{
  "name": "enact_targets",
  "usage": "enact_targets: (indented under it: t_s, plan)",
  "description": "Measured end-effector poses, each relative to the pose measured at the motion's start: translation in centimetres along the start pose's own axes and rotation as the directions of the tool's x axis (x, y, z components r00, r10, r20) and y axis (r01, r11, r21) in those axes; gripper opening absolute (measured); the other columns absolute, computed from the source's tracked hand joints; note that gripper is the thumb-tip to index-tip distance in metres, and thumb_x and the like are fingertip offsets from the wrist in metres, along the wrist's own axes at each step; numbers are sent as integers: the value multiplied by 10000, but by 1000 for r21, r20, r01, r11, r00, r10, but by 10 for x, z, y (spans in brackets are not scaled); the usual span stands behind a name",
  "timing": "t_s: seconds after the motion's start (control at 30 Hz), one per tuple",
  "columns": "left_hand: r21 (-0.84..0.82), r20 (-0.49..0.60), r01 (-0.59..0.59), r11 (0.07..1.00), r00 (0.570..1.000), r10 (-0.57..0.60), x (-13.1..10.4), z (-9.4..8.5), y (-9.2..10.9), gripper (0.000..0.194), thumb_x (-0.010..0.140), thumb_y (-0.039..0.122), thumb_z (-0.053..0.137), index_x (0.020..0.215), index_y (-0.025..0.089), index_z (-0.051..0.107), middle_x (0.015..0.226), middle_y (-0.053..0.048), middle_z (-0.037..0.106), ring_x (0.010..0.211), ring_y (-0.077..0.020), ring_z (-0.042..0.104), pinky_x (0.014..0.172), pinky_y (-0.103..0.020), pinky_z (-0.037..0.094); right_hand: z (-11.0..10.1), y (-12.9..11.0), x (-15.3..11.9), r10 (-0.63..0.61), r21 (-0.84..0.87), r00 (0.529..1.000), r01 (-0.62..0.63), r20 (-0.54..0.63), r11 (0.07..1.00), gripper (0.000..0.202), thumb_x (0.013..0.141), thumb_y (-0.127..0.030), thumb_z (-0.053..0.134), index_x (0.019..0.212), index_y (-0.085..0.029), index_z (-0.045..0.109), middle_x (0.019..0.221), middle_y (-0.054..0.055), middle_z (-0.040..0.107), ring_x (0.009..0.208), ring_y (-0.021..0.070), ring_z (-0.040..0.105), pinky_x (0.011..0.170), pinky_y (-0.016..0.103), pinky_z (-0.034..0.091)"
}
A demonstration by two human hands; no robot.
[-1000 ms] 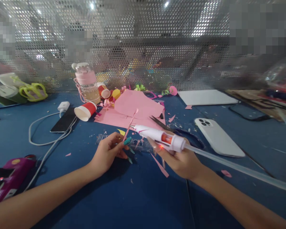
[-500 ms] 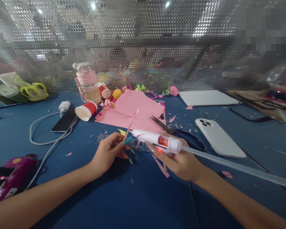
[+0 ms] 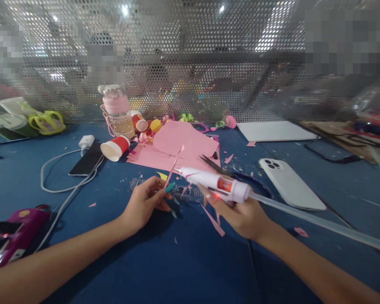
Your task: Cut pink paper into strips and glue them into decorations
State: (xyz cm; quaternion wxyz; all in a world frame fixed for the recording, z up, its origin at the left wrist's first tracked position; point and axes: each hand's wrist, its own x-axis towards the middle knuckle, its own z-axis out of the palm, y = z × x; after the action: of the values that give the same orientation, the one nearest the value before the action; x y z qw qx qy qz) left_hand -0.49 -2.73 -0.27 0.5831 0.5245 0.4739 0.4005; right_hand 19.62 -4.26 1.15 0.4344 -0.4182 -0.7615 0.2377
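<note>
The scissors [image 3: 215, 164] lie partly on the paper sheets [image 3: 185, 139], left of the phone [image 3: 291, 183]. The bottle [image 3: 116, 110] stands behind the tipped cup [image 3: 115, 147]; a second cup [image 3: 138, 121], partly hidden, appears to lie right of the bottle.

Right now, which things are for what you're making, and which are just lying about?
Seem part of it:
- glue gun, in the right hand
- thin pink strip, in the left hand
- probably pink paper, scissors

Just lying about, I think:
- white phone
- black phone
- charger
</note>
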Motion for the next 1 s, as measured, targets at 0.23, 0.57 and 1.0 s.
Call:
enact_targets:
  t_s: [0.23, 0.57, 1.0]
  plan:
    - [24, -155, -130, 991, 979, 132, 7, -8, 9, 226, 687, 337, 639, 755, 160, 516, 641, 11, 639, 444, -79, 594, 475, -195, 515, 0, 11, 0, 3, -80, 983, -17, -182, 997, 116, 815, -265, 431, 809, -187, 516, 616, -3, 498, 510, 129, 480, 475, 272, 415]
    - [236, -227, -327, 915, 897, 380, 3, -40, 85, 33, 766, 171, 554, 762, 142, 539, 653, -18, 658, 472, -85, 615, 486, -177, 502, 63, -27, 3, -76, -638, 948, 267, 310, 722, 133, 807, -96, 415, 907, -122, 499, 869, 130, 539, 766, 217, 562, 646, 329, 502]
    - [632, -80, -334, 700, 869, 488, -8, -55, 94, 106, 758, 232, 546, 806, 150, 594, 670, -28, 691, 556, -147, 659, 542, -233, 508, 186, -89, 87, 143, -618, 984, -47, 107, 785, 297, 873, -109, 390, 1098, 24, 530, 1031, 256, 565, 963, 284, 537, 734, 387, 490]
